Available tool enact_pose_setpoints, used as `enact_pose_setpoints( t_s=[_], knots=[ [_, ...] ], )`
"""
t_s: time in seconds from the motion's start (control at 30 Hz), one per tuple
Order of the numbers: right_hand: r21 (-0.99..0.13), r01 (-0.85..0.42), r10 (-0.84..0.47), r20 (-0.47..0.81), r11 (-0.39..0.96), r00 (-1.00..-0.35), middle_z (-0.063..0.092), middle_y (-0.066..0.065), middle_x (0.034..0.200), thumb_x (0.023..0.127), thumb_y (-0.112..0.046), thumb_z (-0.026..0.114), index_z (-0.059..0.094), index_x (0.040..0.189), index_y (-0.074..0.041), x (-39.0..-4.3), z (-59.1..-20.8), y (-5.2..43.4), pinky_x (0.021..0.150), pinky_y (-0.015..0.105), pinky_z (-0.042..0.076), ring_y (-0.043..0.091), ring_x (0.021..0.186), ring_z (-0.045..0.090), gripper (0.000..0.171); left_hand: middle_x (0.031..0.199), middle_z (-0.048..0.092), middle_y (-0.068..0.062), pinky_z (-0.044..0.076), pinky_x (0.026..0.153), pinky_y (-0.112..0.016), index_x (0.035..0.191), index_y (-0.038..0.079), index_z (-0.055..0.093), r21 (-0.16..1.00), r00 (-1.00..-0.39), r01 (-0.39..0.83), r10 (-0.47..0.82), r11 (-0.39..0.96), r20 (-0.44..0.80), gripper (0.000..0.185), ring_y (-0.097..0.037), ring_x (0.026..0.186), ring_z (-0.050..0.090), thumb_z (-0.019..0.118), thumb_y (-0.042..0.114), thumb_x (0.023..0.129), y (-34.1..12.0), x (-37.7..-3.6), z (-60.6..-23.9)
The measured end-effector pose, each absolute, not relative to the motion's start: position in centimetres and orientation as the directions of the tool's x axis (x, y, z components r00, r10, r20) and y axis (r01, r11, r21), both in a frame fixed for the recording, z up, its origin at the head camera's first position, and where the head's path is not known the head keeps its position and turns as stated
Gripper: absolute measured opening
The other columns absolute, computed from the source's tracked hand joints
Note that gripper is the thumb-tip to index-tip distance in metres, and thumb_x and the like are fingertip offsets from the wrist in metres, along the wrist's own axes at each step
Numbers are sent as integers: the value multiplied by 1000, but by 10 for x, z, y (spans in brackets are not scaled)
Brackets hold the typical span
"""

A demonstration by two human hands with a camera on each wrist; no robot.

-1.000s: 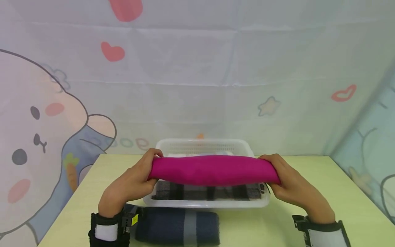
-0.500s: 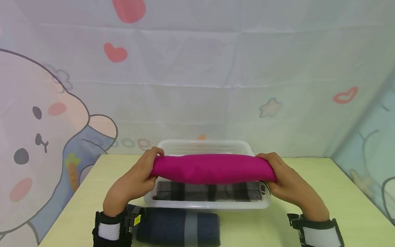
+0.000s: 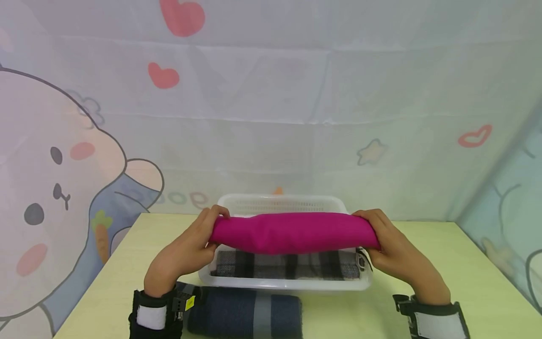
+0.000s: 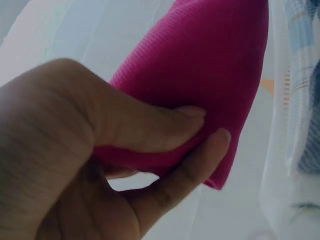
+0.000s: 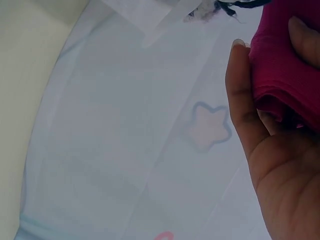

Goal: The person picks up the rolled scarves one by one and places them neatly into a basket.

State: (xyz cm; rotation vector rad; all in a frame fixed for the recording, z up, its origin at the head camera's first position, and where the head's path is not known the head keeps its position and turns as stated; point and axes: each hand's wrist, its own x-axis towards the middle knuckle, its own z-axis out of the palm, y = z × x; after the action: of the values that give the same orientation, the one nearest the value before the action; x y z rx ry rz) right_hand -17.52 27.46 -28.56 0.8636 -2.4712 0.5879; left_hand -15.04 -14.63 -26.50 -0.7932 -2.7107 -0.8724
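A rolled magenta cloth (image 3: 292, 233) is held level by both hands, overlapping the white plastic basket (image 3: 288, 284) in the head view. My left hand (image 3: 186, 252) pinches the roll's left end; in the left wrist view the thumb lies across the magenta fabric (image 4: 200, 65) with fingers beneath. At the other end my right hand (image 3: 395, 252) grips the roll, its folded layers (image 5: 285, 95) showing in the right wrist view. Inside the basket, partly hidden under the roll, lies a grey and black plaid cloth (image 3: 292, 266).
In front of the basket a rolled navy cloth with a grey stripe (image 3: 243, 310) lies on the pale yellow table (image 3: 427, 254), near my left wrist. A printed cloth backdrop (image 3: 271, 94) rises behind the table's far edge.
The magenta roll stays gripped at both ends over the basket, its right end having shifted slightly inward with the right hand. The whole head view has tilted up a little.
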Motion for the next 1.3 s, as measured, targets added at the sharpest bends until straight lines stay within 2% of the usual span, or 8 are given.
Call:
enact_pose_setpoints(
  t_s=[0.2, 0.43, 0.77, 1.3],
  knots=[
    [-248, -676, -468, 557, 694, -686, 54, 1, 121, 70, 20, 59, 51, 128, -7, -179, -286, 276, 91, 11, 39, 9, 107, 51, 65, 119, 51, -8, 55, 90, -41, 126, 14, 44, 495, -833, 553, 452, 670, 318, 52, -22, 113, 52, 65, -6, 83, -145, -151, -265],
    [-235, -693, -473, 580, 681, -663, 54, 1, 119, 68, 21, 60, 52, 128, -7, -184, -289, 278, 89, 10, 38, 6, 105, 50, 67, 124, 51, -9, 56, 89, -38, 126, 10, 44, 490, -817, 576, 461, 655, 346, 53, -21, 114, 52, 71, -1, 82, -144, -156, -269],
    [-215, -716, -502, 580, 665, -641, 54, 1, 120, 68, 20, 61, 50, 129, -7, -197, -295, 275, 89, 14, 42, 8, 105, 51, 68, 127, 50, -12, 57, 89, -37, 125, 7, 43, 473, -798, 600, 444, 645, 407, 52, -23, 115, 52, 72, 0, 82, -153, -160, -276],
    [-206, -764, -530, 610, 612, -589, 53, 5, 121, 70, 22, 66, 49, 129, -2, -206, -298, 275, 95, 5, 33, 3, 110, 45, 66, 126, 50, -15, 56, 85, -32, 122, 4, 43, 479, -782, 619, 435, 622, 446, 48, -22, 110, 54, 69, -3, 83, -160, -169, -284]
  ],
)
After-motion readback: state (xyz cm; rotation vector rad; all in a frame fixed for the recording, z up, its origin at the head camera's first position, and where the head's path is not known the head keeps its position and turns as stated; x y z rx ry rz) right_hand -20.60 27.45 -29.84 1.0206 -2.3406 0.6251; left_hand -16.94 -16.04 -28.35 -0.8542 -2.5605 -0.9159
